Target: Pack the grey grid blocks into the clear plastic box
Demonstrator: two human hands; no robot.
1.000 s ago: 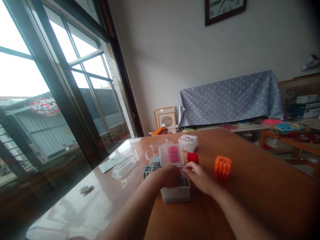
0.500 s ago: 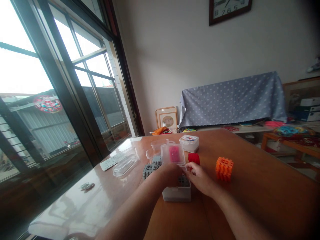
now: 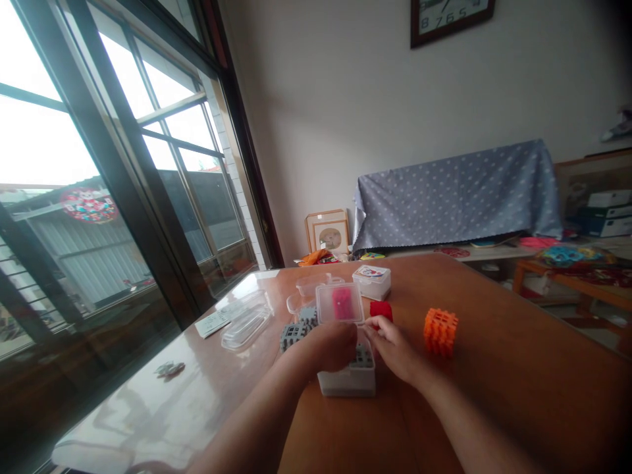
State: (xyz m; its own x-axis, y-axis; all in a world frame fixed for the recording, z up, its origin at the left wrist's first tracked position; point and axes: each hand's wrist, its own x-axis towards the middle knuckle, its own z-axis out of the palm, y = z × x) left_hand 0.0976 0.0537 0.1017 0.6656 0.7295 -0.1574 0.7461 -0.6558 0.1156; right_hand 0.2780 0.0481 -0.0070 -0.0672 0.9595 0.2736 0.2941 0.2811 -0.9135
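Note:
A clear plastic box (image 3: 347, 382) stands before me with its lid (image 3: 326, 304) raised at the back and grey interlocking pieces (image 3: 363, 356) inside. My left hand (image 3: 337, 347) is over the box's left part, curled, its fingertips hidden behind it. At the back right corner, my right hand (image 3: 391, 341) has thumb and forefinger pinched on the box's rim. Left of the box are a grey studded block (image 3: 292, 336) and another grey block (image 3: 309, 316). Behind the right hand sits a red block (image 3: 380, 309); a pink block (image 3: 342, 303) shows through the lid.
An orange block (image 3: 441, 331) stands to the right on the wooden table (image 3: 474, 408). A closed plastic box (image 3: 372, 283) is at the back. Clear lids (image 3: 247, 326), folded paper (image 3: 213, 324) and a small plastic packet (image 3: 170, 370) lie on the left, near the window.
My left hand has shifted slightly and uncovers more of the grey pieces in the box. The right hand keeps its place at the rim. The whole view has moved a little.

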